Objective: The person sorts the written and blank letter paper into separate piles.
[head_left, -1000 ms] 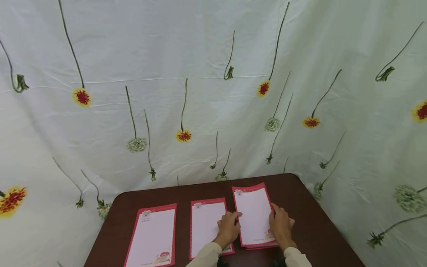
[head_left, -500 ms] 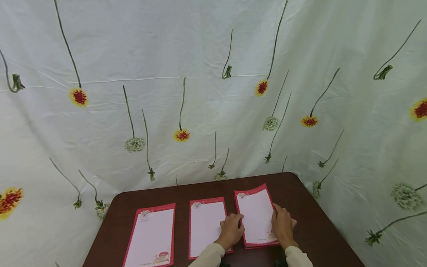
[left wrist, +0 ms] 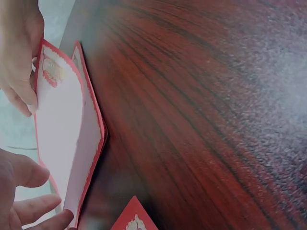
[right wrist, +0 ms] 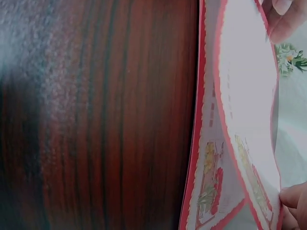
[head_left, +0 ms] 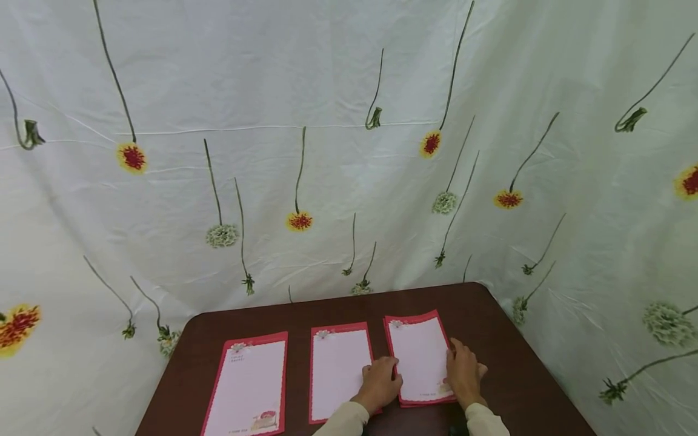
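A white paper sheet (head_left: 420,357) with a red border, a printed flower and a small picture lies over a stack of like sheets (left wrist: 98,129) at the table's right side. My left hand (head_left: 380,384) holds the sheet by its left edge. Along the right edge, my right hand (head_left: 463,372) pinches it, thumb on the face and other fingers partly hidden beneath in the right wrist view. Between the hands the sheet bows up, apart from the lower sheets (right wrist: 208,182) at its near end.
A second red-bordered sheet (head_left: 338,369) lies just left of the stack, partly behind my left hand. Farther left is a third sheet (head_left: 248,384). The dark brown table (head_left: 300,318) ends at a white flowered curtain (head_left: 327,181).
Both hands have drawn the top sheet a little nearer to me and slightly right. Its edges now sit closer to those of the stack below.
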### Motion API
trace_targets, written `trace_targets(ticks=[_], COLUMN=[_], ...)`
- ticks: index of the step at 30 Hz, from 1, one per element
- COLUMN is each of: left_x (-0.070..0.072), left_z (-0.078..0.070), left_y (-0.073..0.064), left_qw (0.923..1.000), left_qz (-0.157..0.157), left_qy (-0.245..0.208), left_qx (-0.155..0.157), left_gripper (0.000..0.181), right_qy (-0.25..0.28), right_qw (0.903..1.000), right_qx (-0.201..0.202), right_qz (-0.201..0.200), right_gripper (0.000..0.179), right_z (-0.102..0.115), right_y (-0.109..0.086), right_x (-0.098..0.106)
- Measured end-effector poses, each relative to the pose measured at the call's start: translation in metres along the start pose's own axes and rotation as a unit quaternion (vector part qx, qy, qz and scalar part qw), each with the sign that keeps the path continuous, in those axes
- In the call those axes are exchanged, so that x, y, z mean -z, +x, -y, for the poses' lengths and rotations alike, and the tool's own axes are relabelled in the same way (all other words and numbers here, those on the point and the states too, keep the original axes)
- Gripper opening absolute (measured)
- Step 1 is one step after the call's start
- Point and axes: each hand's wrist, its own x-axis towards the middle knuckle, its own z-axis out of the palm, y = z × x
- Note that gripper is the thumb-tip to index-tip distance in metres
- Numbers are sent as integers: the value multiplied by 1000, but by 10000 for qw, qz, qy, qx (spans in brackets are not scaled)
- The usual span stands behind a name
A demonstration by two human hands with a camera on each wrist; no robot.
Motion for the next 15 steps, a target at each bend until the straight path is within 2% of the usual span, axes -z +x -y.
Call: trace_targets(ticks=[7, 15], left_x=[0, -4], left_z=[-1, -2], left_y=[-4, -4], left_qw=[9992, 9989], left_qz=[-79, 100], left_qy=[313, 422], left_qx=[-227, -149], left_gripper=[36, 37], right_qy=[-98, -352], right_qw=[9999, 9990], right_qx=[-19, -108], right_qz=[-13, 257], right_gripper=[38, 41], right_z=[-5, -6], right_y=[3, 4], right_x=[-1, -5])
